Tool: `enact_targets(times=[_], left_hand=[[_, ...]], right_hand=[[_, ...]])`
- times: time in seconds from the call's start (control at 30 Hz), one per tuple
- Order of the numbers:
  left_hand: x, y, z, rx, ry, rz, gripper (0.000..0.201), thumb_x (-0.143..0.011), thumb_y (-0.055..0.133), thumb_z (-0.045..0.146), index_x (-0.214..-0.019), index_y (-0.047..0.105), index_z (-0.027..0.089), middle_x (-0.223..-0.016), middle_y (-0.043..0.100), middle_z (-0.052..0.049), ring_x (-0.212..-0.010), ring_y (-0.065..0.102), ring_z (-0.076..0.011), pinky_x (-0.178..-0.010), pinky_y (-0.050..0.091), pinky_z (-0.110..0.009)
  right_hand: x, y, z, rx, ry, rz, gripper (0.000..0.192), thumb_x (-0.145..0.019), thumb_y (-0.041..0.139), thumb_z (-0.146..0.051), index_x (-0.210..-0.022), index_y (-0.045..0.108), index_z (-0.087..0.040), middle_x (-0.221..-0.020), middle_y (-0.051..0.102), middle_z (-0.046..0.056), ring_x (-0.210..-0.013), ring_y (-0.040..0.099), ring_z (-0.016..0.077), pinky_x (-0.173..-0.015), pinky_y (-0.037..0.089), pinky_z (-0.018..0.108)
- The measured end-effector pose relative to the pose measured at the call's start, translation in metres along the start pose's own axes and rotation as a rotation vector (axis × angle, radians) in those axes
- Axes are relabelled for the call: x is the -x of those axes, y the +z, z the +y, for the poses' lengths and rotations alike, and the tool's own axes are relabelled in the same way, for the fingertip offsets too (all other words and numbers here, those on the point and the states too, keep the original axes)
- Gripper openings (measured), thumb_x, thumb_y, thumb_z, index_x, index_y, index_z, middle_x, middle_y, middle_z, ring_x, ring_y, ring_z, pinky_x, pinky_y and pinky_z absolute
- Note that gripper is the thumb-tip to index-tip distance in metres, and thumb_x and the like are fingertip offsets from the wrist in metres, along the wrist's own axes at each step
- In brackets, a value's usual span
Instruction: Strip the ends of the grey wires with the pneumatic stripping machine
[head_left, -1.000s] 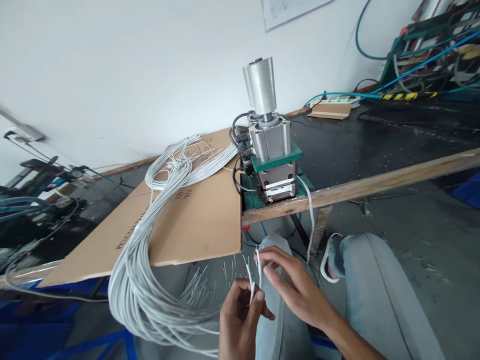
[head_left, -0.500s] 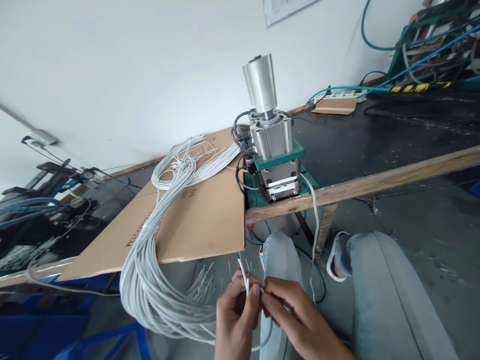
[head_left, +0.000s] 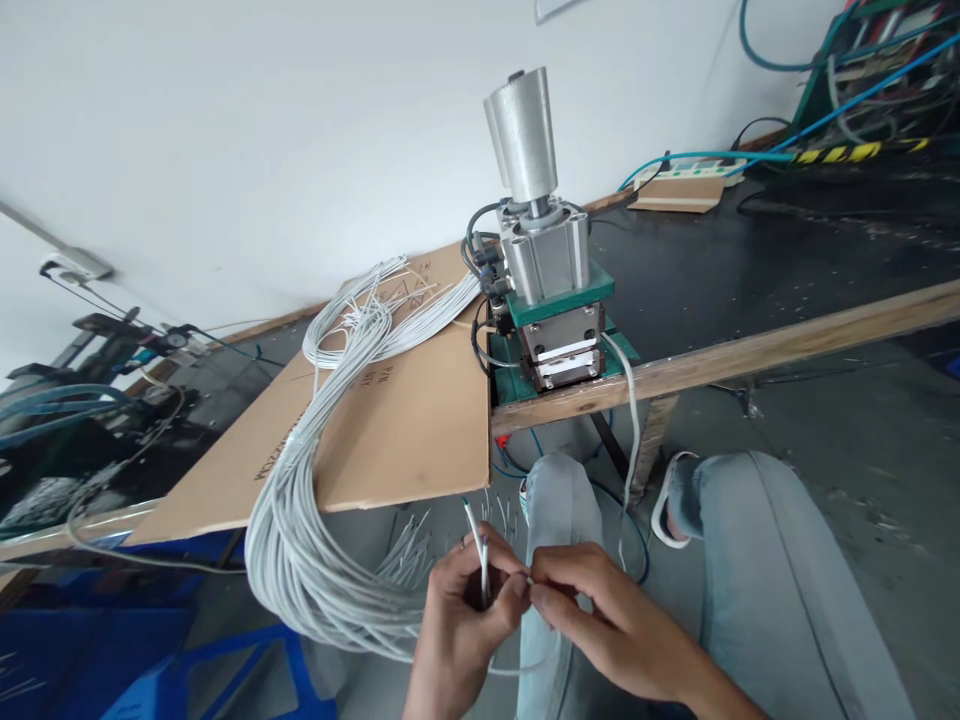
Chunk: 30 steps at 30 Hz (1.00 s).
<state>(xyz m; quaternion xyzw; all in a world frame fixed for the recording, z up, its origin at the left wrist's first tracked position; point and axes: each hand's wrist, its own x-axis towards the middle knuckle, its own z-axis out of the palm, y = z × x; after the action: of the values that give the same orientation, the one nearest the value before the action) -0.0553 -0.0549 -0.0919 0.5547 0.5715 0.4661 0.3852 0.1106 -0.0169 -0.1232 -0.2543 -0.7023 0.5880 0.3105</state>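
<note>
Fingertips of left hand (head_left: 461, 620) and right hand (head_left: 600, 625) pinch closed on thin wire ends (head_left: 476, 545), which could slip, because the heavy wire bundle (head_left: 315, 560) pulls below.

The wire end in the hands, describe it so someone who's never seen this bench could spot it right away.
Start at the metal press machine on the bench edge, then drop to the two hands below. The left hand and right hand pinch one grey wire end, which sticks up alone, unlike the thick grey wire bundle draped off the cardboard sheet.
</note>
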Motion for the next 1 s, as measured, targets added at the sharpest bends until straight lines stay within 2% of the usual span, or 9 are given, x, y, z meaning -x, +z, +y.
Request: enact_targets(times=[0.17,0.3,0.4,0.47,0.53,0.6,0.73,0.9,1.0], left_hand=[[-0.006,-0.004,0.005,-0.072,-0.021,-0.161,0.014,-0.074,0.061,0.008,-0.065,0.062,0.019,-0.063,0.050,0.004,-0.055,0.040,-0.0111,-0.052,0.032,-0.022],[-0.012,-0.006,0.019,-0.290,-0.017,-0.317,0.021,-0.067,0.054,0.000,-0.064,0.058,0.020,-0.061,0.042,0.007,-0.052,0.036,-0.0092,-0.050,0.029,-0.022],[-0.015,-0.006,0.027,-0.515,0.012,-0.325,0.024,-0.062,0.052,-0.003,-0.065,0.059,0.020,-0.061,0.045,0.007,-0.054,0.043,-0.0101,-0.053,0.032,-0.021],[-0.014,-0.004,0.027,-0.553,0.017,-0.280,0.025,-0.062,0.052,-0.003,-0.067,0.059,0.020,-0.062,0.048,0.006,-0.055,0.046,-0.0108,-0.055,0.034,-0.022],[-0.012,0.000,0.020,-0.466,-0.016,-0.220,0.021,-0.064,0.054,-0.001,-0.065,0.058,0.020,-0.060,0.049,0.006,-0.054,0.046,-0.0109,-0.054,0.034,-0.022],[-0.007,0.004,0.010,-0.267,-0.100,-0.138,0.017,-0.069,0.058,0.004,-0.063,0.057,0.020,-0.056,0.050,0.006,-0.050,0.046,-0.0108,-0.050,0.033,-0.021],[0.006,0.012,-0.011,0.100,-0.237,0.064,0.019,-0.078,0.069,0.020,-0.063,0.058,0.019,-0.051,0.055,0.005,-0.046,0.048,-0.0107,-0.049,0.036,-0.021],[0.018,0.017,-0.024,0.379,-0.328,0.099,0.034,-0.083,0.073,0.044,-0.067,0.057,0.018,-0.048,0.048,0.008,-0.040,0.038,-0.0068,-0.042,0.031,-0.018],[0.021,0.018,-0.024,0.553,-0.381,0.119,0.038,-0.079,0.080,0.044,-0.065,0.057,0.017,-0.048,0.047,0.008,-0.039,0.038,-0.0055,-0.039,0.032,-0.016]], right_hand=[[0.007,-0.005,-0.002,0.160,-0.016,-0.031,0.033,-0.100,0.045,-0.025,-0.069,0.037,-0.022,-0.064,0.044,-0.006,-0.058,0.044,0.0110,-0.058,0.030,0.026],[0.015,-0.002,-0.002,0.393,-0.020,-0.028,0.024,-0.100,0.046,-0.022,-0.077,0.052,-0.022,-0.075,0.061,0.000,-0.072,0.058,0.0164,-0.068,0.039,0.028],[0.016,0.002,0.002,0.460,-0.007,0.003,0.018,-0.097,0.048,-0.018,-0.084,0.060,-0.021,-0.081,0.068,0.003,-0.078,0.063,0.0200,-0.072,0.043,0.029],[0.014,0.004,0.006,0.421,-0.002,0.028,0.021,-0.096,0.048,-0.017,-0.079,0.058,-0.020,-0.075,0.065,0.002,-0.073,0.061,0.0187,-0.068,0.042,0.029],[0.010,0.006,0.012,0.259,0.019,0.022,0.028,-0.098,0.048,-0.023,-0.070,0.054,-0.020,-0.065,0.059,0.000,-0.063,0.058,0.0153,-0.061,0.042,0.026],[0.006,0.009,0.018,-0.022,0.064,-0.008,0.038,-0.101,0.046,-0.036,-0.067,0.051,-0.020,-0.056,0.054,-0.003,-0.051,0.055,0.0120,-0.052,0.042,0.023],[-0.001,0.025,0.032,-0.528,0.132,-0.007,0.050,-0.096,0.051,-0.059,-0.069,0.055,-0.018,-0.050,0.054,-0.003,-0.041,0.057,0.0105,-0.044,0.045,0.019],[-0.004,0.047,0.043,-0.853,0.078,-0.001,0.051,-0.091,0.062,-0.060,-0.071,0.061,-0.013,-0.058,0.060,0.001,-0.039,0.059,0.0097,-0.038,0.046,0.018],[-0.003,0.054,0.048,-0.955,0.085,0.021,0.050,-0.089,0.066,-0.059,-0.071,0.063,-0.012,-0.058,0.061,0.001,-0.038,0.058,0.0096,-0.035,0.045,0.017]])
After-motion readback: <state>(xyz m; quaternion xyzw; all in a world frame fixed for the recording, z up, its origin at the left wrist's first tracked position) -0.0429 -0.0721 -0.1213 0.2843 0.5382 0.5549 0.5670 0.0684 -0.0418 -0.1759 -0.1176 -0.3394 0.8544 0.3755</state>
